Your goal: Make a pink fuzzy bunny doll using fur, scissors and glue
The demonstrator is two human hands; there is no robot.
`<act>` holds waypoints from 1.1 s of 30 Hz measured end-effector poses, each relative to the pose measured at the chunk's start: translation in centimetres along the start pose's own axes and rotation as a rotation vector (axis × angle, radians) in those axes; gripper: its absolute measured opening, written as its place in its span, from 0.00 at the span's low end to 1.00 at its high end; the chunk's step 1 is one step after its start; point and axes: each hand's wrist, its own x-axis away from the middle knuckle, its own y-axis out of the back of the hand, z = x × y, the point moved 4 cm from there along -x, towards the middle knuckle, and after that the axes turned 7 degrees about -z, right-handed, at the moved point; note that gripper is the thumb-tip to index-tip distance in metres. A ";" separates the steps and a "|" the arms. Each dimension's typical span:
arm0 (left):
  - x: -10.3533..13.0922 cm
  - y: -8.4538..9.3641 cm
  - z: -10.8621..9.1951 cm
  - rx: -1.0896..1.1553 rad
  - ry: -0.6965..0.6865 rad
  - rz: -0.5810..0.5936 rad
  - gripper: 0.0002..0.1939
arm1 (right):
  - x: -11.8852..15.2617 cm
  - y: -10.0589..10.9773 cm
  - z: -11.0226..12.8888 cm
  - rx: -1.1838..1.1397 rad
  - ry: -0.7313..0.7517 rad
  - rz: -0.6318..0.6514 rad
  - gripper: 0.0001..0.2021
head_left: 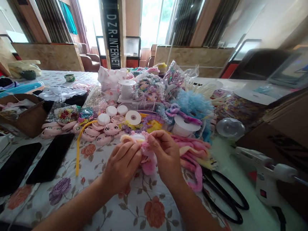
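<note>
Between my two hands, just above the flowered tablecloth (95,203), is a small doll head (149,165) with fuzzy pink and pale yellow trim. My left hand (124,163) wraps its fingers round the doll head's left side. At its upper right edge, the thumb and forefinger of my right hand (166,156) pinch together on the pink trim. Part of the doll's face shows low between the hands; the rest is hidden by my fingers. Fuzzy pink and yellow stems (194,151) lie just right of my right hand.
Black-handled scissors (225,197) and a white glue gun (262,175) lie at the right, near a cardboard box (292,142). Two dark phones (11,171) rest at the left. Flat doll faces (112,129), a white spool (133,117) and blue fluffy trim (195,106) are heaped ahead.
</note>
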 end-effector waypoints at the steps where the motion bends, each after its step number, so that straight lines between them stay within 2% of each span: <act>1: 0.1 0.0 0.1 0.014 -0.003 0.003 0.10 | 0.0 0.0 0.0 -0.014 -0.014 0.003 0.07; 9: 0.2 0.0 0.0 0.033 -0.021 0.023 0.19 | 0.0 -0.1 0.2 0.014 -0.034 0.026 0.06; 15: 0.1 0.0 -0.3 -0.008 0.016 -0.032 0.15 | 0.2 -0.2 1.2 0.224 0.106 0.061 0.06; 25: -0.4 0.1 -0.2 -0.033 -0.002 0.024 0.10 | -0.1 0.0 0.3 0.089 0.011 0.042 0.06; 33: -0.4 -0.1 -0.2 -0.107 0.012 0.038 0.09 | 0.0 0.1 0.5 0.088 -0.018 0.027 0.07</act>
